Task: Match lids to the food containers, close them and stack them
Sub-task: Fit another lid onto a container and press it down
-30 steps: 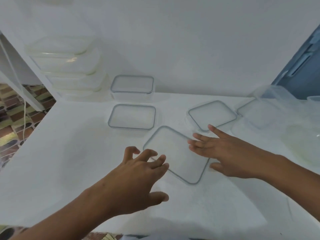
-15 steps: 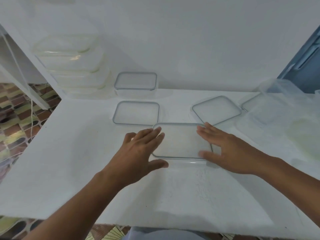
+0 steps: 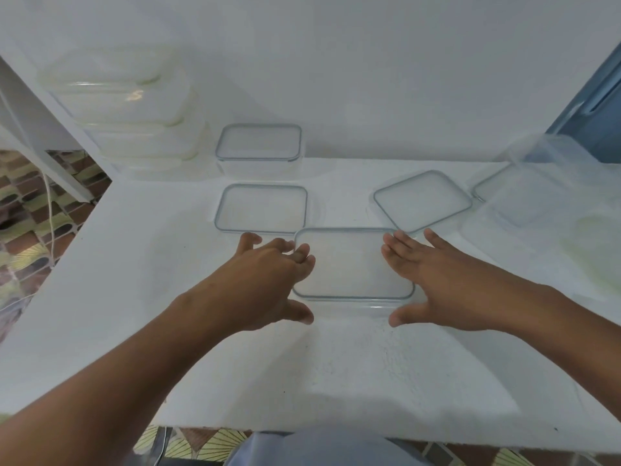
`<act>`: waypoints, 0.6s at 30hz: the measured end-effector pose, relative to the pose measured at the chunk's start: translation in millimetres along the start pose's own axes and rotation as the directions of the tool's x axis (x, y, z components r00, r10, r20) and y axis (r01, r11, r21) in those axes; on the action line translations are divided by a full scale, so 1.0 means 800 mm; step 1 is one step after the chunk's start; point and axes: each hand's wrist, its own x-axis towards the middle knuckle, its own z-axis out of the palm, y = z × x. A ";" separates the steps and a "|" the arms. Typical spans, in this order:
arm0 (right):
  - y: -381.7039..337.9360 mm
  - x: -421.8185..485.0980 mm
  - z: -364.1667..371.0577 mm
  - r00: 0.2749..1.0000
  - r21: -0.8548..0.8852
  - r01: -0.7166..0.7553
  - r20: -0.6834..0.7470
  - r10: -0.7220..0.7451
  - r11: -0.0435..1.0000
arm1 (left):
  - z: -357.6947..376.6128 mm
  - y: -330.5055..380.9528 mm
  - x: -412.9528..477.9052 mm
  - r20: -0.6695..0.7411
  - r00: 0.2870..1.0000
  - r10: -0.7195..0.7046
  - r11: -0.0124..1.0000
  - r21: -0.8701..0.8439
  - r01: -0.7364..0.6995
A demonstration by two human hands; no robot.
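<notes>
- Food container [image 3: 353, 302] sits mid-bench [image 3: 336, 364], with its grey-rimmed lid [image 3: 349, 260] lying square on top.
- Left hand [image 3: 268, 280] is spread, its bent fingertips on the lid's left edge and its thumb out by the near corner.
- Right hand [image 3: 440, 280] is spread flat, with straight fingers on the right edge and the thumb wide.
- Bracketing both short sides probably lets the lid be pressed down evenly to seat it.
- Two loose lids [image 3: 262, 208] [image 3: 421, 200] lie just behind, within reach for matching.
- A closed container [image 3: 258, 142] and a stack [image 3: 134, 105] stand against the wall, likely finished.
- No brand, label or writing can be read.
</notes>
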 end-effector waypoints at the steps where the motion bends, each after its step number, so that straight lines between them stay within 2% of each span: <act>1: 0.000 0.000 -0.003 1.000 0.002 0.006 0.012 -0.006 1.000 | -0.001 0.000 0.001 -0.003 1.000 -0.001 1.000 0.012 0.001; 3: 0.001 0.000 -0.001 0.999 0.024 0.024 -0.031 -0.023 0.999 | -0.003 0.002 0.002 -0.017 1.000 -0.015 1.000 0.012 0.016; 5: -0.002 0.003 0.013 0.970 0.001 0.046 -0.241 -0.044 0.999 | 0.005 0.006 0.002 -0.081 0.996 -0.024 1.000 0.009 0.025; 8: -0.008 0.003 0.039 0.936 -0.026 0.014 -0.351 -0.022 1.000 | 0.029 0.009 0.004 -0.220 0.975 0.014 0.994 0.113 0.011; 11: -0.013 0.003 0.054 0.888 -0.048 0.009 -0.460 -0.030 0.999 | 0.045 0.012 0.004 -0.304 0.952 0.016 0.994 0.108 0.018; 14: -0.015 0.001 0.058 0.849 -0.066 0.010 -0.526 -0.043 0.998 | 0.048 0.011 0.003 -0.340 0.941 0.004 0.997 0.078 0.024; 18: -0.015 0.002 0.065 0.840 -0.044 0.025 -0.541 -0.045 0.999 | 0.052 0.010 0.002 -0.339 0.941 -0.022 1.000 0.003 0.025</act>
